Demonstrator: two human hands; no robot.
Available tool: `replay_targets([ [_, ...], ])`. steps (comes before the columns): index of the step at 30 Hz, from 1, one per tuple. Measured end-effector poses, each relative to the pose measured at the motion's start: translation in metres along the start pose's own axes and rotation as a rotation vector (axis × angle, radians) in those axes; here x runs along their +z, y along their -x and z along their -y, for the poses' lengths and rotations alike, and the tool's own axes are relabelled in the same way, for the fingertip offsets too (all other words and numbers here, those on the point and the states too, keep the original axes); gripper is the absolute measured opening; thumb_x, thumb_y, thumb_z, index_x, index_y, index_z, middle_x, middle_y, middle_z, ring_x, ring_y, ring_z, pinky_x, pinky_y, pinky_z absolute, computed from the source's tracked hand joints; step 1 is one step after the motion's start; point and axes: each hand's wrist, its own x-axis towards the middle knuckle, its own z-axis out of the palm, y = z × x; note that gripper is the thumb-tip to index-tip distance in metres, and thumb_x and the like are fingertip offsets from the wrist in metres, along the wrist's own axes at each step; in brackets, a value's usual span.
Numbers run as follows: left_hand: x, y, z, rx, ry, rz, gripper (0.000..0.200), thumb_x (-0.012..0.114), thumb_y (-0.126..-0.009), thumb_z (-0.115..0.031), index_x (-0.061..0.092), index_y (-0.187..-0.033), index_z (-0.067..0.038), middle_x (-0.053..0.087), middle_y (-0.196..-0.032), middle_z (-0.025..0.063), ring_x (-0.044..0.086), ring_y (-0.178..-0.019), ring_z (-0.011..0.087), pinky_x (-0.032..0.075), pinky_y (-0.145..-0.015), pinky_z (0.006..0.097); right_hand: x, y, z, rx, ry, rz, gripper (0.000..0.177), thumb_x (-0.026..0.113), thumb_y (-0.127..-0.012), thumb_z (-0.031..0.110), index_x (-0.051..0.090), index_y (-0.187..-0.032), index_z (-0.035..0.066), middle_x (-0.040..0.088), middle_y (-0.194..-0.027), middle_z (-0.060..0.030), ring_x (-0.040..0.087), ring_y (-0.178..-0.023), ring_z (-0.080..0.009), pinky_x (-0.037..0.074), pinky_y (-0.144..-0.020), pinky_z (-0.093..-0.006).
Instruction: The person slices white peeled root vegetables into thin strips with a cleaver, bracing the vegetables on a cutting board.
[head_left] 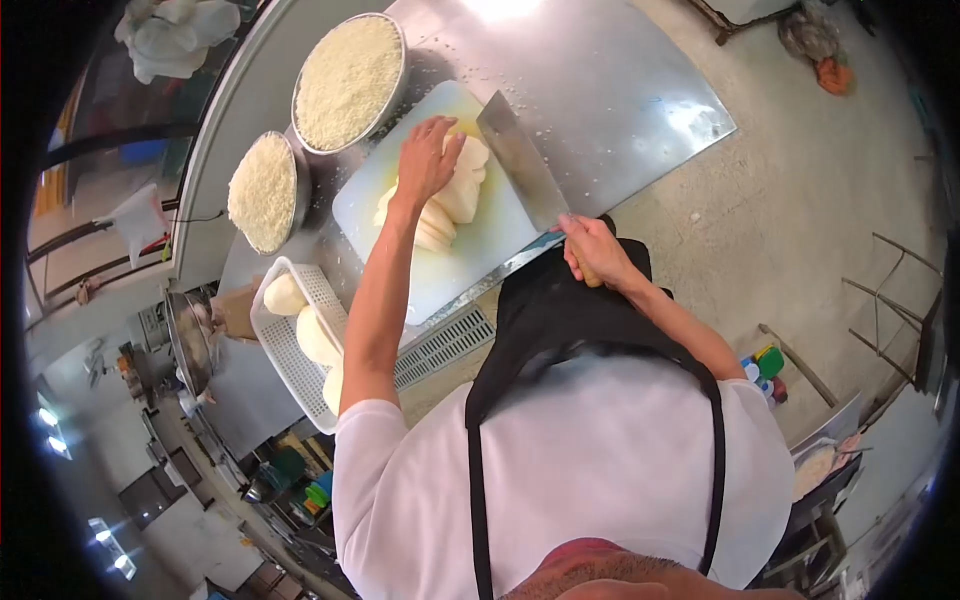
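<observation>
Pale sliced vegetable pieces, peeled and of a kind I cannot make out for sure, lie in overlapping slices on a white cutting board. My left hand rests over the far side of the slices with its fingers stretched out. The wooden handle of a cleaver is in the closed fist of my right hand. Its broad blade is right of the slices, over the board's right edge, and appears apart from them. Yellowish stains mark the board around the slices.
Two round bowls, the larger bowl and the smaller bowl, are heaped with finely chopped white bits. A white perforated basket holds several whole peeled vegetables. White crumbs dot the metal table, whose corner juts out at right.
</observation>
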Motion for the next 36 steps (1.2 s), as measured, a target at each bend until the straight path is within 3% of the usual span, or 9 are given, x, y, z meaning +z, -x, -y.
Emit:
replay_targets([
  [1,0.011,-0.012,-0.005,-0.017,-0.037,0.029,0.044,0.06,-0.099,-0.043,0.063,-0.127,-0.009,0.064,-0.129,0.0161,0.058,-0.122,0.0387,0.047,-0.097,0.057,-0.003,0.001,0.004,0.027,-0.004,0.009,0.052,0.05,-0.107,0.049,0.061,-0.113,-0.001,0.056,-0.064,-0.0039,0.053,-0.047,-0.0109,0.043,-0.044,-0.0274],
  [4,0.026,-0.027,-0.017,-0.068,-0.233,0.074,0.039,0.062,-0.097,-0.044,0.065,-0.113,-0.008,0.067,-0.114,0.0155,0.059,-0.115,0.038,0.048,-0.092,0.0583,-0.019,0.002,0.004,0.062,-0.033,0.053,0.055,0.049,-0.107,0.051,0.061,-0.115,-0.002,0.055,-0.064,-0.0033,0.052,-0.047,-0.0104,0.043,-0.044,-0.0267],
  [7,0.021,-0.034,-0.024,-0.146,-0.323,0.163,0.035,0.061,-0.097,-0.042,0.065,-0.103,-0.008,0.065,-0.111,0.0156,0.059,-0.109,0.0405,0.048,-0.091,0.0516,-0.032,0.004,-0.005,0.082,-0.073,0.096,0.058,0.05,-0.106,0.054,0.061,-0.116,-0.002,0.056,-0.065,-0.0033,0.053,-0.047,-0.0102,0.043,-0.043,-0.0265],
  [10,0.012,-0.035,-0.03,-0.013,-0.422,0.208,0.035,0.062,-0.096,-0.043,0.063,-0.095,-0.008,0.065,-0.106,0.0138,0.059,-0.104,0.0388,0.048,-0.084,0.0512,-0.045,0.006,-0.002,0.095,-0.071,0.134,0.06,0.05,-0.106,0.055,0.062,-0.117,-0.003,0.056,-0.065,-0.0033,0.053,-0.047,-0.0103,0.043,-0.043,-0.0262],
  [17,0.003,-0.035,-0.032,-0.097,-0.287,0.245,0.032,0.063,-0.091,-0.035,0.061,-0.08,-0.005,0.064,-0.094,0.0133,0.057,-0.096,0.0365,0.046,-0.077,0.0522,-0.055,0.006,-0.002,0.105,-0.097,0.179,0.06,0.05,-0.106,0.053,0.063,-0.117,-0.005,0.056,-0.064,-0.0036,0.054,-0.047,-0.0113,0.044,-0.043,-0.0273],
  [20,0.008,-0.02,-0.026,-0.251,-0.355,0.337,0.023,0.062,-0.086,-0.03,0.064,-0.095,-0.009,0.064,-0.111,0.0148,0.055,-0.113,0.0362,0.046,-0.08,0.0578,-0.055,0.007,0.002,0.113,-0.073,0.166,0.059,0.05,-0.106,0.052,0.063,-0.117,-0.005,0.056,-0.065,-0.0041,0.055,-0.048,-0.012,0.044,-0.043,-0.0277],
  [22,0.025,-0.003,-0.023,-0.211,-0.396,0.081,0.039,0.06,-0.088,-0.029,0.06,-0.123,-0.013,0.056,-0.135,0.016,0.05,-0.126,0.039,0.046,-0.088,0.0657,-0.054,0.006,0.001,0.113,-0.075,0.173,0.058,0.05,-0.106,0.051,0.063,-0.116,-0.005,0.057,-0.065,-0.0043,0.056,-0.048,-0.0123,0.044,-0.043,-0.0279],
  [25,0.029,0.005,-0.025,-0.237,-0.523,0.18,0.058,0.057,-0.095,-0.033,0.044,-0.149,-0.017,0.041,-0.156,0.0156,0.041,-0.14,0.0429,0.041,-0.098,0.0739,-0.055,0.008,0.003,0.122,-0.059,0.174,0.058,0.05,-0.106,0.051,0.063,-0.116,-0.004,0.057,-0.064,-0.0047,0.056,-0.047,-0.0127,0.044,-0.043,-0.0283],
  [36,0.032,0.039,-0.026,-0.216,-0.433,0.17,0.071,0.047,-0.103,-0.056,0.034,-0.161,-0.018,0.027,-0.168,0.0151,0.029,-0.15,0.044,0.031,-0.107,0.0766,-0.05,0.013,0.011,0.122,-0.027,0.153,0.056,0.051,-0.105,0.052,0.062,-0.114,-0.002,0.056,-0.063,-0.0042,0.055,-0.047,-0.0123,0.043,-0.043,-0.0281],
])
